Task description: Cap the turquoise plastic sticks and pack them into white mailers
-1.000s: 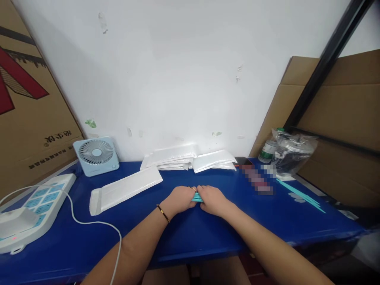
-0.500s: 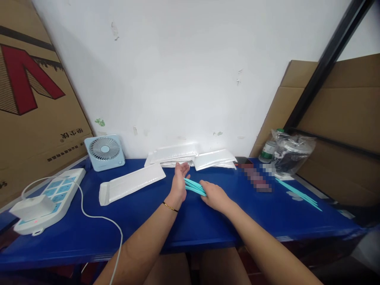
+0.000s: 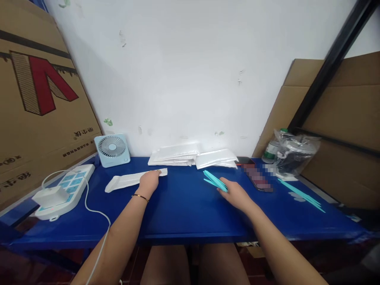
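My right hand (image 3: 233,192) is closed round one end of a bunch of thin turquoise sticks (image 3: 214,180), whose free ends fan out toward the wall. On the left side of the table, my left hand (image 3: 149,183) grips the right part of a white padded envelope (image 3: 123,182), with fingertips hidden behind it. The envelope's flap end points left. More turquoise sticks (image 3: 303,195) lie in a loose row at the far right of the blue table (image 3: 184,213).
White padded envelopes are stacked along the wall in a left pile (image 3: 175,153) and a right pile (image 3: 216,158). A light blue fan (image 3: 113,149), a power strip (image 3: 67,190) with a cable, a phone (image 3: 258,178), a bottle (image 3: 270,152) and a clear plastic bag (image 3: 297,154) stand or lie around.
My left hand has left the turquoise sticks and moved left onto the single envelope. My right hand has kept the sticks and shifted a little right, with their ends tilted upward.
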Demonstrator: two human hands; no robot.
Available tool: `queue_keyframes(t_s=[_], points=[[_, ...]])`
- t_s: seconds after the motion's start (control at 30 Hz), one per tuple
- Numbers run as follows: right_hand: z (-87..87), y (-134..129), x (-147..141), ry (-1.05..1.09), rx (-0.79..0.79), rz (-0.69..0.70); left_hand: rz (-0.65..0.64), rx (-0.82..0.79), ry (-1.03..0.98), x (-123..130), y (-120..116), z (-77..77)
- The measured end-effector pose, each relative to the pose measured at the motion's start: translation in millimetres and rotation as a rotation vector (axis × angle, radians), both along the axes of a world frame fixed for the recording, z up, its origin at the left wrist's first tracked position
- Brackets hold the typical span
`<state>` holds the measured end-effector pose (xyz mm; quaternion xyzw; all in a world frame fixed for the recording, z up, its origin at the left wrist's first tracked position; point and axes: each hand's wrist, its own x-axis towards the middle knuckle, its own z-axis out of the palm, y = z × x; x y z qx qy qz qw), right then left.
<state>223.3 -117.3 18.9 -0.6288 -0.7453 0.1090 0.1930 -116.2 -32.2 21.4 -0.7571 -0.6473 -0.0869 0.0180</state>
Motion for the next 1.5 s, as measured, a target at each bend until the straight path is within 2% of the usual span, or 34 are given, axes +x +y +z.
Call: queue_keyframes(t_s=[0.07,0.13,0.2,0.27,0.3,0.37,0.4,0.5,0.57,0.63,0.73,0.77,0.83,0.97,1.03,1.1,1.2,1.33,1.5], points=[[-0.1,-4.5,9.1,0.023,0.004,-0.006,-0.145,0.018,-0.081,5.4,-20.9,6.3],[1.0,-7.6,20.5,0.037,0.009,-0.022,-0.397,0.010,-0.240,12.4,-46.0,8.6],[3.6,-9.7,31.2,0.042,0.012,-0.021,-0.660,-0.105,-0.368,17.8,-67.4,5.5],[7.5,-11.9,39.0,0.037,0.009,0.001,-0.794,-0.266,-0.447,17.5,-78.6,-0.5],[9.6,-13.2,41.6,0.030,0.002,0.016,-0.820,-0.336,-0.465,14.5,-79.7,-3.3],[13.5,-15.9,44.2,0.007,-0.024,0.036,-0.781,-0.387,-0.507,4.4,-74.9,-6.4],[14.9,-17.0,44.7,-0.009,-0.038,0.038,-0.720,-0.366,-0.538,-0.8,-70.6,-6.4],[16.4,-17.0,42.9,-0.067,-0.072,0.034,-0.380,-0.202,-0.596,-1.3,-60.0,-3.2],[16.0,-13.7,38.6,-0.115,-0.083,0.032,-0.144,-0.129,-0.514,19.2,-59.0,-2.6],[15.7,-8.9,31.8,-0.166,-0.080,0.029,-0.047,-0.120,-0.409,52.6,-61.2,-5.4],[17.2,-3.3,22.0,-0.209,-0.066,0.037,0.007,-0.148,-0.296,99.1,-62.2,-11.0],[18.1,-2.5,20.5,-0.215,-0.064,0.045,-0.001,-0.165,-0.266,107.8,-60.9,-11.8],[20.0,-1.8,21.7,-0.226,-0.064,0.056,-0.096,-0.177,-0.210,112.7,-56.1,-10.7],[20.6,-0.5,33.8,-0.265,-0.074,0.070,-0.473,-0.212,-0.117,95.1,-44.1,-3.0],[18.3,1.5,38.2,-0.290,-0.089,0.095,-0.580,-0.285,-0.105,87.9,-39.2,-1.6],[14.8,4.1,39.1,-0.330,-0.104,0.136,-0.596,-0.334,-0.121,85.7,-35.6,-3.8],[11.3,7.6,35.6,-0.429,-0.100,0.168,-0.552,-0.323,-0.175,87.8,-32.9,-10.6],[15.0,10.6,27.6,-0.480,-0.047,0.185,-0.528,-0.240,-0.242,91.1,-34.1,-15.1],[17.5,14.3,19.7,-0.456,-0.020,0.208,-0.541,-0.129,-0.357,92.3,-38.5,-10.5]])
